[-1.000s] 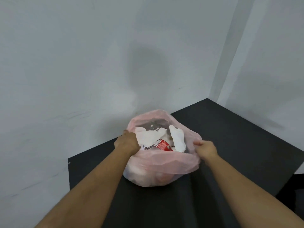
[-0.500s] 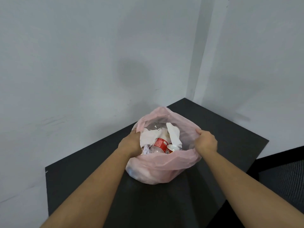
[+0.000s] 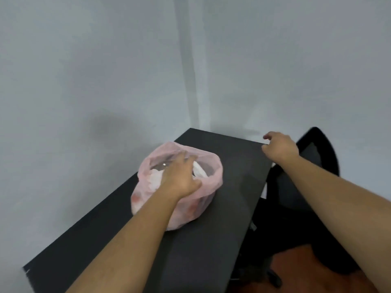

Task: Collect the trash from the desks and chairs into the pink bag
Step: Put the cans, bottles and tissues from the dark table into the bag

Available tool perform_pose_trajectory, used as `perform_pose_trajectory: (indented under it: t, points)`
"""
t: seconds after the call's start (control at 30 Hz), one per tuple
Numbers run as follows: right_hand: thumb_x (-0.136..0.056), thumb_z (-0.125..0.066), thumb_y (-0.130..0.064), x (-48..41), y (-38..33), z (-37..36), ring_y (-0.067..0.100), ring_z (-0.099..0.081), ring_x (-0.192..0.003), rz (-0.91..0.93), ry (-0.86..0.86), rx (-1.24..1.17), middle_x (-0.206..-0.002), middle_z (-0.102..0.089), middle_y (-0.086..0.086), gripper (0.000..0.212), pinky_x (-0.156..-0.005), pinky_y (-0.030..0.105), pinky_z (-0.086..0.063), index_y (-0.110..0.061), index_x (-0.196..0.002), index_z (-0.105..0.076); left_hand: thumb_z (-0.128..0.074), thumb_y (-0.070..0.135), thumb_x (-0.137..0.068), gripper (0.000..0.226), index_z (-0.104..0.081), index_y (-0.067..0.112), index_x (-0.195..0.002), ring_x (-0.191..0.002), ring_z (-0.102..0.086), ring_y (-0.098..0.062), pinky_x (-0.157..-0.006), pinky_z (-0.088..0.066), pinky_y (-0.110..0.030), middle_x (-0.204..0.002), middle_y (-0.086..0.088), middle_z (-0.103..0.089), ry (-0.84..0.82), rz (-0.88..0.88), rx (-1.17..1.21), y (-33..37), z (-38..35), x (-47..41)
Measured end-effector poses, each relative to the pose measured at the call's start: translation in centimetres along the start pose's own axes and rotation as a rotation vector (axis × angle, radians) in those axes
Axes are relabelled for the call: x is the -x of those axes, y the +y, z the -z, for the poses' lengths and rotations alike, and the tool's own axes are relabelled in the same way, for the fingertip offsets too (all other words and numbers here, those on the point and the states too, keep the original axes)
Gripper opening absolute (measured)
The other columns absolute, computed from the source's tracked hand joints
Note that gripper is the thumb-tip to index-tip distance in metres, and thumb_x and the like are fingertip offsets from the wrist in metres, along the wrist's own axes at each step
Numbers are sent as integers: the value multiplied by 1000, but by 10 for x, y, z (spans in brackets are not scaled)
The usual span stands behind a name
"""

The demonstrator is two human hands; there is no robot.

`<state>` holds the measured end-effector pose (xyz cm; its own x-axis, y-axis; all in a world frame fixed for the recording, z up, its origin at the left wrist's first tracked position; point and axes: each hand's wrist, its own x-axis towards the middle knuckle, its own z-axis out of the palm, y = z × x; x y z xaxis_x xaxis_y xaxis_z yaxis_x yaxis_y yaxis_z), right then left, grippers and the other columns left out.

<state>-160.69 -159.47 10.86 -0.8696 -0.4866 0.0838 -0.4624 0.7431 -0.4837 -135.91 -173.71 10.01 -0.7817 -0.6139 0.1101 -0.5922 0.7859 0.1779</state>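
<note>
fingers (image 3: 184,160), left hand (image 3: 179,176): spread over pink bag (image 3: 211,185) mouth | right hand (image 3: 279,149): loosely curled, empty

Grey walls (image 3: 84,60) corner a black desk (image 3: 201,240) (black chair (image 3: 323,151) beside).

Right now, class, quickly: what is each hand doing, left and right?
Left hand: open, fingers laid across the mouth of the pink bag.
Right hand: open, loosely curled, holding nothing, over the edge of the desk.

One head-worn wide-angle view looks forward and down, close above the flat black desk top (image 3: 211,240) at lower centre, facing the pale grey wall corner (image 3: 191,60).
</note>
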Motion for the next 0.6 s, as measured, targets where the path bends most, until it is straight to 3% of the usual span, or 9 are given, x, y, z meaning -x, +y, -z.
perform_pose_trajectory:
  t: [0.1, 0.2, 0.27, 0.37, 0.47, 0.53, 0.6]
  points:
    - [-86, -56, -25, 30, 51, 36, 33, -42, -126, -140, 48, 212, -135, -50, 10, 47, -101, 43, -38, -23, -132, -50, -69, 39, -73, 87, -25, 31, -147, -139, -33, -25, -110, -36, -42, -157, -2, -18, -231, -276, 151, 53, -42, 28]
    - [-84, -63, -32, 65, 96, 48, 36, -40, -127, -241, 16, 180, -142, -42, 12, 63, -103, 44, -39, -21, -141, -40, -76, 45, -70, 100, -18, 31, -150, -142, -29, -24, -112, -33, -43, -158, 0, -13, -408, -396, 210, 97, -85, 57]
    - [-80, -71, -32, 88, 122, 49, 36, -46, -125, -260, 16, -1, -141, -45, 13, 72, -104, 42, -41, -15, -143, -39, -78, 47, -70, 105, -14, 29, -151, -141, -30, -23, -111, -34, -43, -158, -1, -16, -522, -416, 260, 123, -108, 74]
    - [-79, -74, -20, 107, 133, 44, 32, -62, -104, -376, 1, -498, -121, -59, 11, 71, -87, 42, -53, -14, -141, -40, -75, 43, -76, 103, -9, 26, -154, -140, -32, -21, -111, -35, -33, -155, -2, -26, -562, -347, 431, 153, -126, 87]
    - [-79, -64, -5, 105, 135, 34, 32, -69, -92, -442, -15, -797, -107, -68, 15, 50, -73, 45, -60, -17, -127, -53, -64, 24, -88, 80, -17, 31, -152, -118, -54, -22, -98, -47, -30, -134, -7, -52, -414, -317, 440, 170, -132, 83]
    - [-80, -59, -3, 103, 140, 30, 31, -70, -89, -438, -3, -874, -100, -70, 13, 40, -72, 45, -60, -17, -118, -58, -60, 16, -89, 75, -21, 34, -151, -99, -63, -21, -93, -50, -33, -118, -6, -59, -398, -313, 423, 176, -134, 80]
    - [-82, -57, -3, 102, 150, 32, 31, -70, -87, -415, -23, -909, -96, -71, 12, 38, -71, 42, -61, -22, -114, -57, -60, 13, -89, 76, -20, 34, -151, -84, -64, -18, -95, -50, -33, -121, -12, -58, -424, -315, 406, 185, -135, 80]
